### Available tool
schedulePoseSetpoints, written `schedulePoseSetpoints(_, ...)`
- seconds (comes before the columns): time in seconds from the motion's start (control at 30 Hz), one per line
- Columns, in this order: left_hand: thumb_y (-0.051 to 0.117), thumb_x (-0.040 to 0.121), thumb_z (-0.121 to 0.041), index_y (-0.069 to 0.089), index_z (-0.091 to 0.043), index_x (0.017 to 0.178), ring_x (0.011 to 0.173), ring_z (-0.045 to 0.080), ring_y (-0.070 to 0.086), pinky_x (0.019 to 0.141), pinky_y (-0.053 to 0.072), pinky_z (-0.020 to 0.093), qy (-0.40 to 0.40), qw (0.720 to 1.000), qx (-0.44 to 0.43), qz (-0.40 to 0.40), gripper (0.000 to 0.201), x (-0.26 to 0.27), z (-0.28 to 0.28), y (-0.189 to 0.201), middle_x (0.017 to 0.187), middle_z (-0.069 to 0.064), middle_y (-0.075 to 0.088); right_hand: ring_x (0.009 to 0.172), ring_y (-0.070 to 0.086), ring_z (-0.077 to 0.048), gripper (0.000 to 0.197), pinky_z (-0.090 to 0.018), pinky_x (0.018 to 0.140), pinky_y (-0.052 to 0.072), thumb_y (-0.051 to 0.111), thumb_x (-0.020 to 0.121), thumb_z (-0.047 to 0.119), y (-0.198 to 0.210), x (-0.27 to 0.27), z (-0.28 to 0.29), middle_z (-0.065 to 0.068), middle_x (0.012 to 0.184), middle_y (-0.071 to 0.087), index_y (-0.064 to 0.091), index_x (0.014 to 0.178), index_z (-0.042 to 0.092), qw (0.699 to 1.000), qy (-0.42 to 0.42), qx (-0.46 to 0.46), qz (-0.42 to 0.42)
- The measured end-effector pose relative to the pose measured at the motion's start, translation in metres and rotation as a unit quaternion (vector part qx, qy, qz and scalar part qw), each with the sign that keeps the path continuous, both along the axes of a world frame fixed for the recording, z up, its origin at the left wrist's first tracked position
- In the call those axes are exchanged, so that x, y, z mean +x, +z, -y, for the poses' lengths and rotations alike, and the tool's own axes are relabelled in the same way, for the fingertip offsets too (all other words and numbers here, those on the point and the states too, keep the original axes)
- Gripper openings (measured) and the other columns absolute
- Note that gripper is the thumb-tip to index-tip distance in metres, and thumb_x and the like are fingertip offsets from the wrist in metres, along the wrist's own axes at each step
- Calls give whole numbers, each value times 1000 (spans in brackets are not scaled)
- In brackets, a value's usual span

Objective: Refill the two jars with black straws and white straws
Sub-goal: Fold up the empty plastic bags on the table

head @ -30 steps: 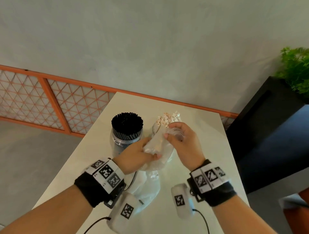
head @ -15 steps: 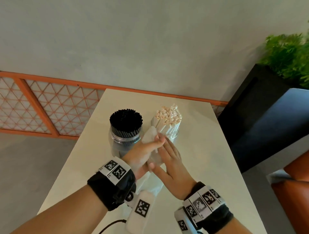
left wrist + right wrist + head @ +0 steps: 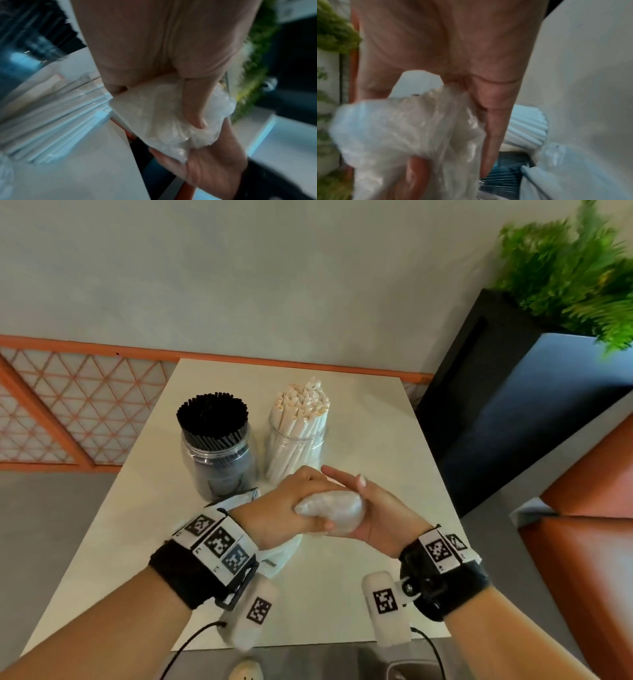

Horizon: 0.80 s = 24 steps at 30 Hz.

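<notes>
Two clear jars stand side by side at the middle of the white table (image 3: 376,440). The left jar (image 3: 219,467) is packed with black straws (image 3: 212,416). White straws (image 3: 301,412) fill the right jar (image 3: 294,450). Just in front of the jars, both hands squeeze a crumpled clear plastic bag (image 3: 330,513) (image 3: 164,116) (image 3: 399,128) into a ball. My left hand (image 3: 301,501) curls over it, thumb dug into the plastic. My right hand (image 3: 373,508) presses against it from the right with its fingers straight.
A second empty plastic bag (image 3: 236,501) lies flat on the table under my left wrist. A black planter (image 3: 513,392) with a green plant (image 3: 575,275) stands right of the table, with an orange seat (image 3: 589,542) nearer. An orange lattice rail (image 3: 68,412) runs behind.
The plastic bag, held up at the white straws a second ago, is now balled up between both hands, lower and nearer to me. The white straws stand uncovered in their jar.
</notes>
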<state>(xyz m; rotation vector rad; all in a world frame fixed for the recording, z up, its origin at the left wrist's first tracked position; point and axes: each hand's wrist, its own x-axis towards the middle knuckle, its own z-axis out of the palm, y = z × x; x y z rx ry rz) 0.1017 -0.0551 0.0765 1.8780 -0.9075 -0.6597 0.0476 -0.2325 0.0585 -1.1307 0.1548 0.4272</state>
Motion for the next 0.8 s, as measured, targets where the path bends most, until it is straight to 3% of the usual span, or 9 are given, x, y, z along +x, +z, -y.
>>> schedulePoseSetpoints(0.07, 73, 69, -25, 56, -43, 105, 108, -3, 52, 91, 43, 14, -17, 999, -24, 31, 44, -11, 10, -5, 108, -19, 54, 122, 54, -29, 99, -44, 94, 49, 78, 63, 59, -4, -10, 14, -14, 136, 54, 39, 142, 12, 998, 50, -31, 22)
schedulePoseSetpoints(0.13, 80, 66, -21, 55, -29, 97, 90, 3, 60, 79, 51, 22, 42, 997, -35, 49, 40, -19, 19, -12, 95, -11, 60, 126, 50, -27, 100, -44, 102, 43, 77, 66, 56, -7, -21, 26, -14, 139, 51, 34, 145, 11, 994, 83, -47, 47)
schedulePoseSetpoints(0.2, 83, 64, -22, 49, -27, 83, 78, 2, 56, 68, 45, 12, 116, 988, -8, 106, 39, -25, 27, -19, 86, -8, 57, 130, 48, -21, 103, -34, 103, 43, 81, 61, 55, -5, -31, 37, -4, 140, 51, 31, 145, 22, 992, 87, -75, 58)
schedulePoseSetpoints(0.27, 82, 62, -26, 45, -32, 75, 73, 1, 51, 63, 37, 10, 145, 979, 24, 143, 39, -35, 37, -23, 82, -9, 52, 130, 47, -14, 107, -26, 100, 44, 83, 56, 56, -2, -42, 46, 3, 142, 48, 27, 144, 29, 985, 98, -118, 85)
schedulePoseSetpoints(0.4, 79, 65, -11, 49, -24, 72, 60, 2, 49, 56, 38, 12, 185, 979, -3, 84, 33, -60, 58, -30, 62, -11, 53, 123, 49, 1, 102, -17, 95, 44, 84, 57, 52, 1, -67, 60, 18, 136, 48, 27, 140, 37, 953, 135, -241, 124)
schedulePoseSetpoints(0.5, 74, 69, -2, 51, -24, 75, 63, 2, 53, 61, 44, 12, 178, 983, -20, 35, 32, -75, 72, -33, 69, -9, 58, 107, 56, 5, 87, -13, 90, 45, 86, 65, 26, -7, -86, 71, 19, 121, 57, 36, 136, 36, 912, 124, -360, 155)
schedulePoseSetpoints(0.6, 69, 76, 4, 55, -23, 88, 79, 8, 65, 75, 53, 24, 140, 985, -44, -91, 32, -93, 84, -34, 88, -5, 66, 92, 63, -1, 67, -14, 79, 49, 87, 65, 19, -22, -106, 84, 10, 102, 66, 55, 123, 26, 879, 60, -437, 183)
schedulePoseSetpoints(0.67, 60, 81, 12, 56, -22, 102, 94, 10, 67, 82, 52, 24, 101, 979, -67, -163, 40, -109, 92, -37, 103, -2, 67, 84, 64, -2, 54, -13, 73, 49, 85, 67, 15, -33, -118, 96, 8, 93, 67, 60, 116, 19, 873, 12, -454, 181)
schedulePoseSetpoints(0.8, 52, 87, 11, 51, -18, 119, 110, 9, 62, 94, 48, 21, 59, 968, -78, -232, 43, -137, 96, -61, 117, 1, 66, 81, 63, 3, 48, -9, 72, 48, 77, 73, 7, -51, -149, 124, 10, 88, 65, 54, 105, 34, 872, -76, -459, 152)
